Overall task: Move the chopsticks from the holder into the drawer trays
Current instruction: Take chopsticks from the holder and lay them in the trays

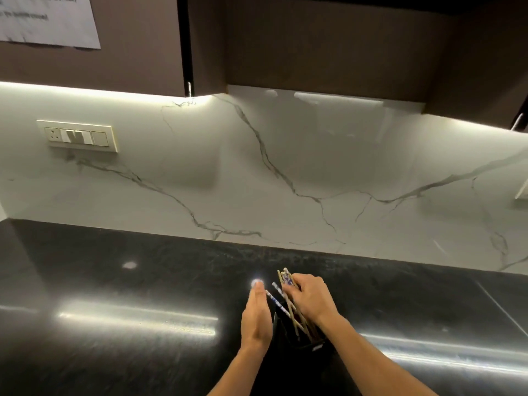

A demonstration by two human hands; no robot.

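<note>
Pale wooden chopsticks (292,311), with a few blue-and-white patterned ones among them, stand as a slanted bundle in a black holder (298,342), their upper ends leaning away toward the wall. The holder sits on the bench (114,295) near its front edge, between the person's two forearms.

The right hand (310,298) comes over the holder from the right, its fingers curled round the upper part of the bundle and grasping it. The left hand (257,318) is released: it stands edge-on just left of the holder with straight fingers pointing toward the wall. One patterned stick slants out to meet its palm side, though whether the two touch cannot be told.

The bench is glossy black stone that mirrors streaks of light. Behind it rises a white marble backsplash (257,172) with grey veins, carrying a cream switch plate (77,136) at the left. Dark brown cabinets (314,38) hang above, lit along their underside, and a sheet of paper (48,21) with blurred print is stuck to the leftmost door.
</note>
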